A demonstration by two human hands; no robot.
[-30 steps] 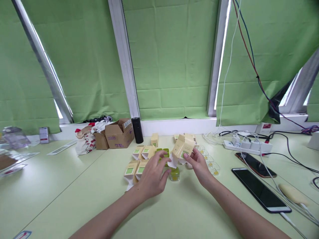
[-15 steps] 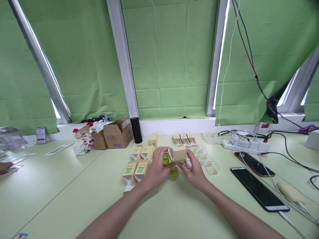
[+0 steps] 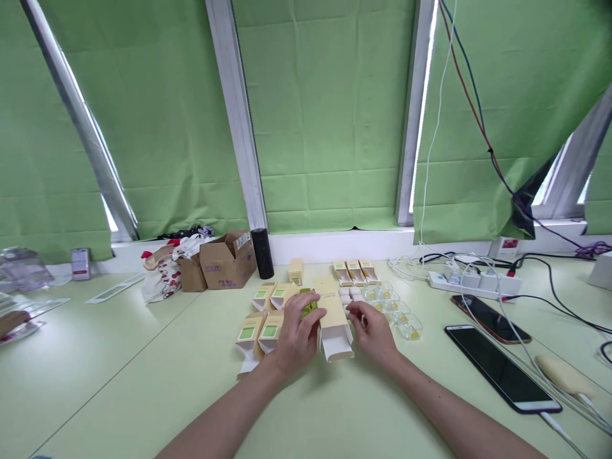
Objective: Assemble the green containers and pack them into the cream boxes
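Left hand (image 3: 297,333) pinches a box (image 3: 333,317), right hand (image 3: 375,329) half-curled alongside, grip unclear, above a pale table (image 3: 335,414) before green blinds (image 3: 329,115).

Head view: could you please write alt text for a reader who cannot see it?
A person's left hand holds an open beige carton at a pale table, with the right hand close beside it. Similar cartons are to the left, clear containers to the right. Two phones lie farther right.

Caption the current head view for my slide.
Left hand holds an open-ended cream carton, right hand beside it, near clear cups.
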